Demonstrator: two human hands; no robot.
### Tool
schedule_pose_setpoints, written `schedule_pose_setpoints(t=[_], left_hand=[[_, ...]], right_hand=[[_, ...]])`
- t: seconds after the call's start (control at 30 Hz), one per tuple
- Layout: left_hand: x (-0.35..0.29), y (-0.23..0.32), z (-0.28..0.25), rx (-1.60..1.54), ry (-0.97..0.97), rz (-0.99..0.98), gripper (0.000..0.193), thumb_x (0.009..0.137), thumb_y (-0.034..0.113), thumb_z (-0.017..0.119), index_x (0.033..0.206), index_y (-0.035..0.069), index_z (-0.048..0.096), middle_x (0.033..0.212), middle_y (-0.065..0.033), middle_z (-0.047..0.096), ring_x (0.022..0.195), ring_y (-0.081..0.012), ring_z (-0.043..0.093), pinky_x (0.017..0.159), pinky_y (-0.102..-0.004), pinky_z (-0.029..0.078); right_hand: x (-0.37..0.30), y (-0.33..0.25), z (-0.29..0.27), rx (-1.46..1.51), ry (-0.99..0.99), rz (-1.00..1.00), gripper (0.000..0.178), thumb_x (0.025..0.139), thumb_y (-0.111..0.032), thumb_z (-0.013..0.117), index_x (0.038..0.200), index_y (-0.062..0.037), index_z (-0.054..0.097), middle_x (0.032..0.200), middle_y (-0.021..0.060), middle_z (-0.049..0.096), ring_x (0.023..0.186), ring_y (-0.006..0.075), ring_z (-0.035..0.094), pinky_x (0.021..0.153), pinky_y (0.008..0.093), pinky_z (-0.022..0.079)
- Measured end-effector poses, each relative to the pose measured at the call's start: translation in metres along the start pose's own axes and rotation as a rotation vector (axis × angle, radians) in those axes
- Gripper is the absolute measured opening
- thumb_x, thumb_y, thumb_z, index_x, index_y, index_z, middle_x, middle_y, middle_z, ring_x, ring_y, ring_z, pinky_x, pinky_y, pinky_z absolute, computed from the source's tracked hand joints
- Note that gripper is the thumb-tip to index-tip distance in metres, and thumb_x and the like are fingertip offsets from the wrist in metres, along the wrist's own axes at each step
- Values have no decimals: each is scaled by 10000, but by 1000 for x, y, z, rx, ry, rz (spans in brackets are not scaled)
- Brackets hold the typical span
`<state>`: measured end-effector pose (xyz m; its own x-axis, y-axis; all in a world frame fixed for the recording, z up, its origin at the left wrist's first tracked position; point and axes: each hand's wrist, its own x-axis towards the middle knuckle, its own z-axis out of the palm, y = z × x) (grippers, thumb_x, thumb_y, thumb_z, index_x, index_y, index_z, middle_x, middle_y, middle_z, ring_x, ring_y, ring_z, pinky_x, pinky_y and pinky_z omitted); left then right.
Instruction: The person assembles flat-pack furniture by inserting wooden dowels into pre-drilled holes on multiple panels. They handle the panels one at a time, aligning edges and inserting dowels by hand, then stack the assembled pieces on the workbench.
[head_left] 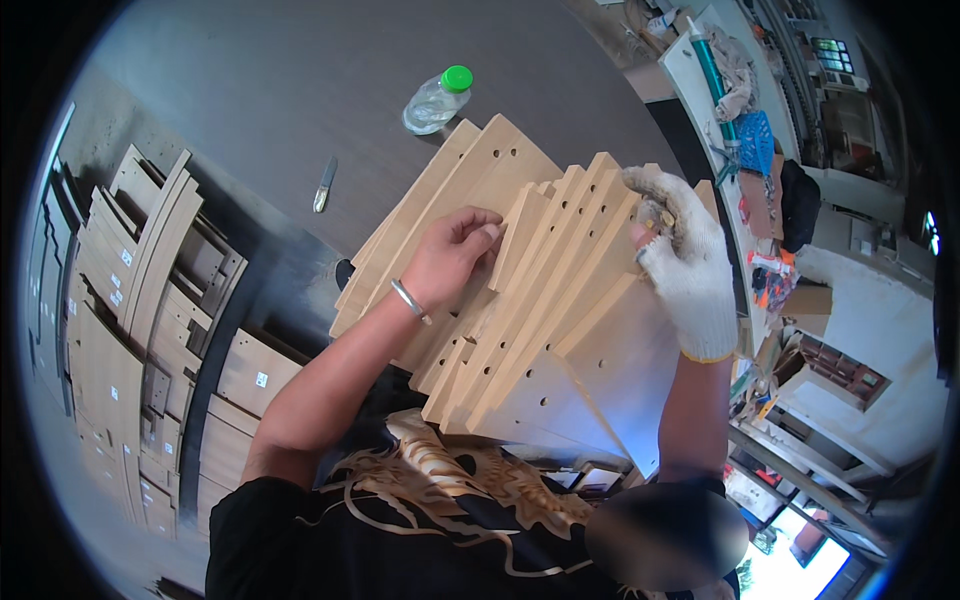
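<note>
A stack of light wooden panels (600, 330) with drilled holes lies fanned out in front of me, their edges stepped side by side. My left hand (460, 250), bare with a silver bracelet on the wrist, is closed with thumb and fingertips together beside a narrow wooden strip (518, 235). Whatever it may pinch is too small to make out. My right hand (690, 265) wears a white knit glove with a yellow cuff. Its fingers curl toward the thumb over the right-hand panels, and their grip is partly hidden.
Behind the panels, a clear bottle with a green cap (432, 103) and a small knife (325, 184) lie on the dark table (270, 90). More wooden boards (110, 370) are stacked at left. A cluttered bench at right holds a teal sealant tube (712, 80) and a blue basket (755, 143).
</note>
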<state>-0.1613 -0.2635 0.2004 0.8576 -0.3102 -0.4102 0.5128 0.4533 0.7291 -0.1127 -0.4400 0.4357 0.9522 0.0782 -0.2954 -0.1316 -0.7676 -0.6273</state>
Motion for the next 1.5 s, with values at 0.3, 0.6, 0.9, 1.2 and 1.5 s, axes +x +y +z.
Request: schedule_pose_setpoints(t=[0.3,0.6,0.9,1.2,1.5], left_hand=[[43,41,34,676,179,151,440,985,402,696,885,-25,664,616,-24,586,513,-120,528,508,-318,450],[2,54,56,935,161,568,303,855,150,763,1111,11,676,1109,-118,635,1061,-264,590,919,-385,505],[56,79,20,896,461,471,288,923,267,748,851,-11,728,839,-92,656,766,-201,591,731,-353,501],[-79,16,-17,431,-7,-4,308,1040,238,629,1211,-16,666,961,-12,684,869,-121,612,806,-313,523],[-170,-24,26,757,-10,394,617,1046,296,571,1513,-84,437,1604,-273,395,1548,-470,225,1260,-565,157]], right_hand=[[-72,67,-12,285,56,-14,326,1021,-67,566,1331,35,581,1069,112,646,864,99,549,791,252,490],[-83,90,-4,569,100,29,402,1008,-111,642,1361,61,557,1120,170,698,828,119,615,769,249,506],[-61,72,6,621,66,3,291,952,-17,640,1235,22,582,1102,217,716,759,117,634,665,234,512],[-32,41,31,385,-145,-154,196,876,77,668,1061,13,659,1064,129,726,837,105,626,724,244,539],[-2,34,54,-354,-267,-543,211,820,-56,753,1023,-49,694,1007,98,699,914,244,675,936,363,550]])
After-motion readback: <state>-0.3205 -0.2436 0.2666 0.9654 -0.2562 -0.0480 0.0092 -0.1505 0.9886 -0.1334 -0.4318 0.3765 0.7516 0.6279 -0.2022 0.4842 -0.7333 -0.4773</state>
